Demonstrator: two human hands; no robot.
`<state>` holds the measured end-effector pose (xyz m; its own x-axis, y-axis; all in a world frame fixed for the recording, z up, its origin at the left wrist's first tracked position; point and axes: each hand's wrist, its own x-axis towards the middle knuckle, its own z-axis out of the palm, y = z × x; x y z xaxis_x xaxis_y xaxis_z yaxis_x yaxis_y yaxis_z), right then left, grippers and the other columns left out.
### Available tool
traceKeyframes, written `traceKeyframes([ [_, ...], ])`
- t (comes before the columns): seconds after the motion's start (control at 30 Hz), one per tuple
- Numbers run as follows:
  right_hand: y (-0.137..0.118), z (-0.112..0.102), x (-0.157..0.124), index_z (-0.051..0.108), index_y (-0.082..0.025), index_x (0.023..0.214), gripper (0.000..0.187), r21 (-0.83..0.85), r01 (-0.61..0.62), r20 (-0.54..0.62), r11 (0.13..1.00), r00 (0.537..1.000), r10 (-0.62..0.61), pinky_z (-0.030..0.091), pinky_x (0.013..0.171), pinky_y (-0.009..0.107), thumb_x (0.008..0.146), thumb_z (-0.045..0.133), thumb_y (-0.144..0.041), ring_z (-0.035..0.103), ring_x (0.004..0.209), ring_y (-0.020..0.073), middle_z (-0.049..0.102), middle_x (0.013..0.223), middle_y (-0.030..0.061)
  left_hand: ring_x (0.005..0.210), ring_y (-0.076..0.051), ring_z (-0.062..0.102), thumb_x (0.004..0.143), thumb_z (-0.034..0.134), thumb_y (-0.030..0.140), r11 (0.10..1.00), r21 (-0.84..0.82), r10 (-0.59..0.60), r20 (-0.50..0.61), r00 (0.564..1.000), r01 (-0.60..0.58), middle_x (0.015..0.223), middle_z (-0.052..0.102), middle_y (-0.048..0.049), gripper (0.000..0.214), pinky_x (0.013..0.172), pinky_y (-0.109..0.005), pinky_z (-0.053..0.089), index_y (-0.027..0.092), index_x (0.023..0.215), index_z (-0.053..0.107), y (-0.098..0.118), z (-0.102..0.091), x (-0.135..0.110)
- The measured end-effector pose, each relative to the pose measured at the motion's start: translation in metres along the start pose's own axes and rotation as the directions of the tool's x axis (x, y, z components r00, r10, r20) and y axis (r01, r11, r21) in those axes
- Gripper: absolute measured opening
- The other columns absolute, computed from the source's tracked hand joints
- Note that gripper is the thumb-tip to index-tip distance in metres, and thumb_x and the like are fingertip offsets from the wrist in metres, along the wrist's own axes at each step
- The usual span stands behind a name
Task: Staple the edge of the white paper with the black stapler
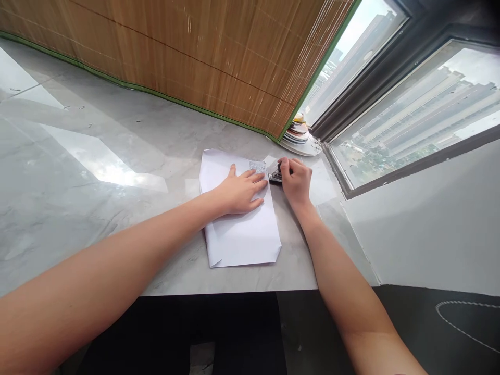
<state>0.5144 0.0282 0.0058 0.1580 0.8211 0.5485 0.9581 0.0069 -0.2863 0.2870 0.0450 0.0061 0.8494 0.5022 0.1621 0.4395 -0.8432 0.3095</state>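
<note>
A white paper packet [242, 239] with folded corners lies on the marble-look tabletop. My left hand [244, 191] rests flat on it, fingers spread, beside a small patch of printed text [257, 166] near the top right. At the packet's right edge, my right hand [297, 179] is closed in a fist over a small black stapler [275, 177]. Most of the stapler is hidden under the fingers, and its front end meets the paper's edge.
A bamboo blind [187, 57] with green edging hangs behind the table. Stacked round items [297, 136] sit on a white plate [308, 148] in the window corner. Several tiny bent metal bits, like staples, lie at the left. The window frame [390, 166] and white wall [422, 229] bound the right.
</note>
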Motion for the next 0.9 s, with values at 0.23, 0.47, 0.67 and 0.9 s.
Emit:
traceKeyframes([
  [0.23,0.022,-0.004,0.007,0.074,-0.024,0.082,0.051,0.066,-0.145,-0.087,0.987,0.985,0.15,0.042,0.092,0.039,0.114,0.039,-0.045,0.07,0.091,0.0244,0.075,0.086,0.005,0.163,-0.04,0.041,0.109,0.048,0.047,0.999,0.047,-0.019,0.05,0.999,0.017,0.178,0.046,-0.0134,0.056,0.13,-0.076,0.022,0.028,0.16,0.058,-0.002,-0.005,-0.001],
  [0.47,0.021,-0.001,0.007,0.074,-0.024,0.082,0.051,0.117,-0.178,-0.071,0.977,0.98,0.187,0.041,0.097,0.042,0.114,0.04,-0.046,0.068,0.093,0.0251,0.075,0.086,0.0053,0.16,-0.041,0.044,0.108,0.047,0.05,0.996,0.092,-0.002,0.035,0.999,-0.001,0.175,0.049,-0.014,0.058,0.126,-0.071,0.029,0.028,0.16,0.059,-0.004,-0.009,-0.004],
  [0.67,0.026,-0.004,0.01,0.077,-0.026,0.122,0.038,0.238,-0.113,-0.12,0.965,0.982,0.144,0.051,0.092,0.04,0.112,0.05,-0.05,0.069,0.1,0.0253,0.075,0.117,0.01,0.159,-0.039,0.045,0.109,0.046,0.053,0.993,0.121,-0.008,0.053,0.999,0.001,0.175,0.048,-0.0153,0.061,0.126,-0.068,0.031,0.027,0.163,0.056,-0.006,-0.013,-0.004],
  [0.9,0.029,-0.009,0.011,0.075,-0.024,0.104,0.036,0.315,-0.077,-0.078,0.946,0.991,0.106,0.053,0.095,0.04,0.105,0.06,-0.056,0.069,0.1,0.0257,0.077,0.11,0.0106,0.157,-0.037,0.048,0.11,0.044,0.055,0.991,0.131,-0.015,0.064,0.998,0.007,0.177,0.045,-0.016,0.06,0.129,-0.068,0.029,0.026,0.162,0.055,-0.008,-0.015,-0.004],
])
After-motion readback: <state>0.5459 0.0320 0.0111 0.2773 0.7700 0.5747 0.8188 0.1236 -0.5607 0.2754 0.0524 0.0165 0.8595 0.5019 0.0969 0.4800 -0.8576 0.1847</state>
